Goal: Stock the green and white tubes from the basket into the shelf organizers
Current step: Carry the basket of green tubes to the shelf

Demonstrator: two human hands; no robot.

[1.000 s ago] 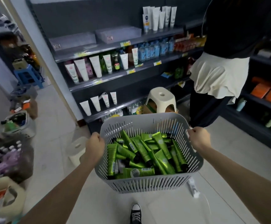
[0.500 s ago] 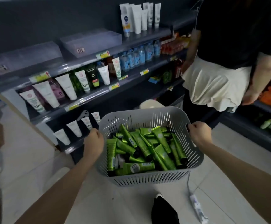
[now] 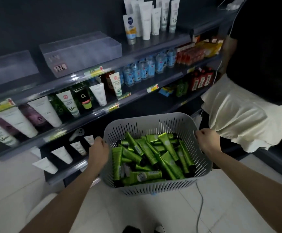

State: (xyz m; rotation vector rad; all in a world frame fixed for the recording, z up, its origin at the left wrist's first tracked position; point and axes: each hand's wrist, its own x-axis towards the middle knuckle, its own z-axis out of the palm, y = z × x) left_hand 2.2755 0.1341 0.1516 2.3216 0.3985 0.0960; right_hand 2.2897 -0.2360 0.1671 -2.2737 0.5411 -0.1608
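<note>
Green tubes all in the basket, nothing stocked yet.

Grey slotted basket is held off the floor at both sides. The left hand grips its left edge and the right hand its right edge, the fingers of each curled over the rim. Inside lies a heaped jumble of green tubes, with a little white showing low among them. Above and to the left of the basket, two clear shelf organizers look empty, as far as can be told. By that, the whole load is left to place. A second person stands just right of the basket.
</note>
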